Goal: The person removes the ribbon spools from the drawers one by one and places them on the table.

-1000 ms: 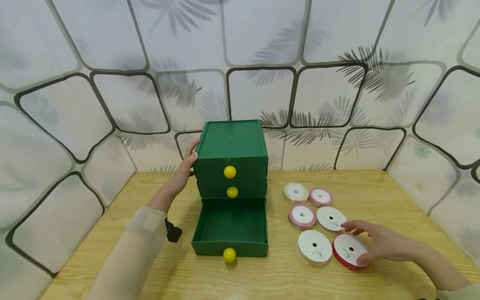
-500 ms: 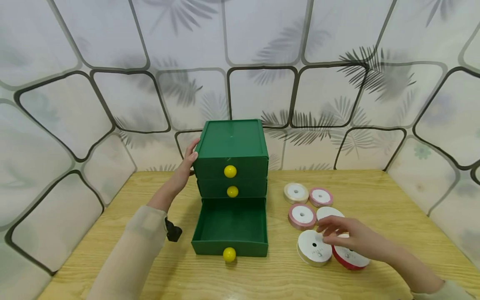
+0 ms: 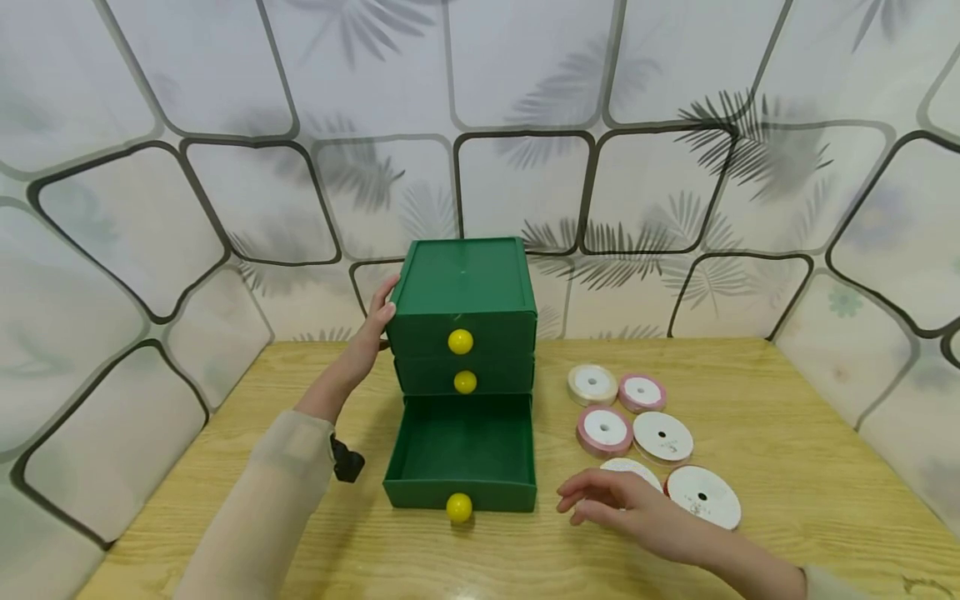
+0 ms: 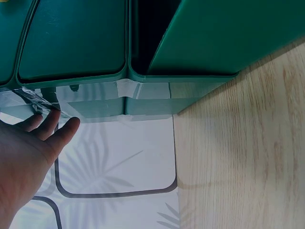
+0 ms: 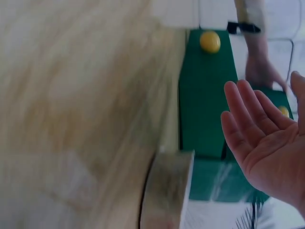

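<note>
right hand [image 3: 622,510] spread, empty | white spool [image 3: 633,469] just behind (partly hidden)

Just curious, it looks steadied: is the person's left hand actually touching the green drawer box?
Touching. The head view shows the left hand with its fingers laid against the upper left side of the green drawer box.

Ribbon spools [image 3: 662,436] on table [image 3: 787,417], right of drawer cabinet [image 3: 462,317].
</note>
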Action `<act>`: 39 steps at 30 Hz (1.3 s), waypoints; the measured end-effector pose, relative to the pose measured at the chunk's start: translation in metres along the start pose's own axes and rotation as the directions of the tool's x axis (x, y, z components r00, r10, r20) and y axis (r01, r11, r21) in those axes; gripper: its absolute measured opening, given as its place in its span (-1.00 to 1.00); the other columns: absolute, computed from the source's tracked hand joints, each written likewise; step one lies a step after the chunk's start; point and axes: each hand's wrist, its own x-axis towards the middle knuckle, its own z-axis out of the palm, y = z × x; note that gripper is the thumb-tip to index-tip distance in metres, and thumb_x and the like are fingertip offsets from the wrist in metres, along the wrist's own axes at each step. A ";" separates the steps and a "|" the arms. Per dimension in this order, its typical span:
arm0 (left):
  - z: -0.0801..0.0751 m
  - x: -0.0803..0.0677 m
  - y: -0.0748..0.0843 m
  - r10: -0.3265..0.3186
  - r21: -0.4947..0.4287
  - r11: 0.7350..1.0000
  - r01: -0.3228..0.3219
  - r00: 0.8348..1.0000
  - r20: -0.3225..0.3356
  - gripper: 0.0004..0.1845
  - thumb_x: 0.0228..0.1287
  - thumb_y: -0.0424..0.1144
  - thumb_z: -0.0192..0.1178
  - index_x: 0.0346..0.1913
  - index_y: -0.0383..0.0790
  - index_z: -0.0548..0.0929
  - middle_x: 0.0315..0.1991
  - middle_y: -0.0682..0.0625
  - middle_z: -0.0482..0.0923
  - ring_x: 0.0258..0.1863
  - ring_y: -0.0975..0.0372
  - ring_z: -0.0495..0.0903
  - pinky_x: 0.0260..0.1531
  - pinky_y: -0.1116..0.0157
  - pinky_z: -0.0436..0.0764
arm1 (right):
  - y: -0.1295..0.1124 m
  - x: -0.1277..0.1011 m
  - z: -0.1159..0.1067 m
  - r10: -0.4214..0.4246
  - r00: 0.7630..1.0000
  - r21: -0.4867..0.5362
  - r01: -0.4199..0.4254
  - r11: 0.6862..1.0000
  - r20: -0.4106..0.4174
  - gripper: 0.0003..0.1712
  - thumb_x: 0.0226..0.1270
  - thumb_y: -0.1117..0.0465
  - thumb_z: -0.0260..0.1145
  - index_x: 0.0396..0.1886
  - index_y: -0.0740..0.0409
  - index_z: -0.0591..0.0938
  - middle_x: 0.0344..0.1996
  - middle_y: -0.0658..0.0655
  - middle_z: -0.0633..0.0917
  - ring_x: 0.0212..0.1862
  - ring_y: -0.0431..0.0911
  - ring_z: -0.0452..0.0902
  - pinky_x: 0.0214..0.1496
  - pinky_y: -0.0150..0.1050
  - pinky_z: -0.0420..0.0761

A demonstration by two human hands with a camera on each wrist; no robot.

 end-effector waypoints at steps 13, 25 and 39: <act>0.000 0.000 0.001 -0.001 -0.006 1.000 0.001 1.000 0.008 -0.27 0.44 0.18 -0.34 0.57 0.12 -0.25 0.54 -0.01 -0.42 0.46 -0.16 -0.15 0.17 -0.38 0.04 | 0.009 0.033 0.053 0.129 0.978 0.182 -0.158 0.971 0.164 -0.56 0.57 0.19 0.02 0.21 0.45 0.41 -0.03 0.30 0.65 -0.12 -0.07 0.66 -0.14 -0.26 0.62; 0.000 0.000 0.002 -0.011 -0.004 1.000 0.011 1.000 0.009 -0.29 0.45 0.19 -0.34 0.56 0.15 -0.25 0.54 -0.02 -0.42 0.45 -0.20 -0.14 0.18 -0.37 0.02 | 0.017 0.059 0.077 0.319 0.946 0.269 -0.324 0.907 0.067 -0.53 0.58 0.11 0.00 0.19 0.45 0.42 -0.13 0.26 0.70 -0.16 0.07 0.68 -0.24 -0.25 0.63; 0.000 0.000 0.001 0.001 -0.010 1.000 -0.001 1.000 0.006 -0.27 0.44 0.18 -0.35 0.57 0.12 -0.25 0.54 -0.03 -0.40 0.45 -0.20 -0.13 0.19 -0.37 0.02 | 0.022 0.082 0.100 0.427 0.901 0.397 -0.420 0.816 0.075 -0.50 0.58 -0.01 -0.03 0.10 0.39 0.46 -0.17 0.22 0.71 -0.21 0.00 0.70 -0.33 -0.31 0.65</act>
